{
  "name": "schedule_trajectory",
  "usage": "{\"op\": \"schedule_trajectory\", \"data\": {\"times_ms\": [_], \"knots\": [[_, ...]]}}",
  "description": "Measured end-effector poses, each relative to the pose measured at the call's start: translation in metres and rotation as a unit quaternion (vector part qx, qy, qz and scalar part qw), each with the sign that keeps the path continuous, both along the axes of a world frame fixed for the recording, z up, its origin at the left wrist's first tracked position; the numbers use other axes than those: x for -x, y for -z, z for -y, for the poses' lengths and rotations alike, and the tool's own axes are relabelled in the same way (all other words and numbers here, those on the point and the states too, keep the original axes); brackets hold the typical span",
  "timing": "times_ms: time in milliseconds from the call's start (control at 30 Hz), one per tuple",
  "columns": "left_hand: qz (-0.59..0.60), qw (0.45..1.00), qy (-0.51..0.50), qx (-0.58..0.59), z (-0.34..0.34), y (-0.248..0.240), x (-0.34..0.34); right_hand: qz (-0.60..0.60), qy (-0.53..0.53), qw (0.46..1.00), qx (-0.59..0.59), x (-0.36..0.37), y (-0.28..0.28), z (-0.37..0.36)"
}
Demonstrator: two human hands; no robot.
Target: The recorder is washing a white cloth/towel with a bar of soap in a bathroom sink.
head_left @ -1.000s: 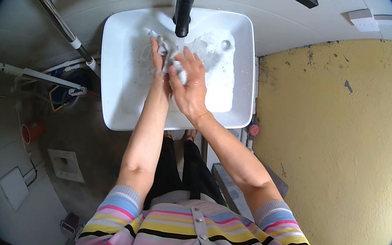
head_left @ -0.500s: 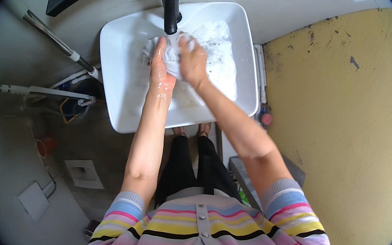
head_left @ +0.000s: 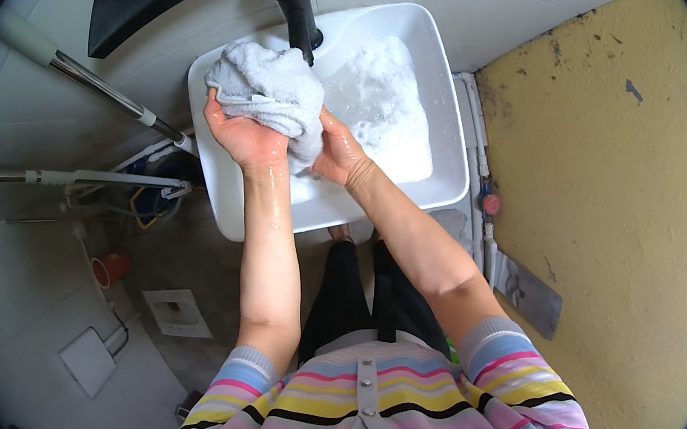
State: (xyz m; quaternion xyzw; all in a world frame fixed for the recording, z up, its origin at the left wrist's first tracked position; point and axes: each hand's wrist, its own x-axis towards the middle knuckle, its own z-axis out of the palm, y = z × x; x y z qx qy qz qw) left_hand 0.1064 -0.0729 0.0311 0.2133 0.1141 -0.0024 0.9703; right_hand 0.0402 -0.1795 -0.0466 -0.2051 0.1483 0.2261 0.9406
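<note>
A rough yellow wall (head_left: 615, 171) is filling the head view from two to four o'clock, and at twelve a white washbasin (head_left: 446, 133) is taking centre stage! The light-grey terry towel (head_left: 265, 85) is sitting bunched up at eleven, over the basin's left side, just beside the black faucet (head_left: 295, 11). The left hand (head_left: 246, 138) is grasping it from below, palm up, fingers hidden under the fabric; the right hand (head_left: 340, 154) is gripping its right edge, thumb on top. That towel is looking soft and limp, probably heavy with water, hardly fragile; wet skin is likely making it slippery, so gathered folds at both sides should be giving the surest hold. Inside the basin, white suds (head_left: 388, 134) are floating on water; toward eight, an orange-red bucket (head_left: 110, 267) is hiding its contents.
</note>
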Motion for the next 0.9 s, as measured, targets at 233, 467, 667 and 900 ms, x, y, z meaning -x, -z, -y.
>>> {"op": "schedule_trajectory", "data": {"times_ms": [233, 467, 667, 900], "knots": [[0.019, 0.977, 0.129, -0.169, -0.042, 0.039, 0.005, -0.085, 0.253, 0.964, 0.01, -0.052, -0.002, 0.042], [-0.149, 0.978, 0.124, -0.073, -0.011, 0.069, 0.037, 0.03, 0.131, 0.988, 0.075, -0.015, -0.055, 0.027], [-0.131, 0.961, 0.243, 0.013, 0.033, 0.043, 0.029, 0.227, 0.107, 0.519, 0.817, 0.036, -0.079, -0.019], [-0.14, 0.968, 0.132, -0.159, 0.045, 0.077, 0.013, 0.208, 0.157, 0.519, 0.814, -0.006, -0.056, -0.002]]}}
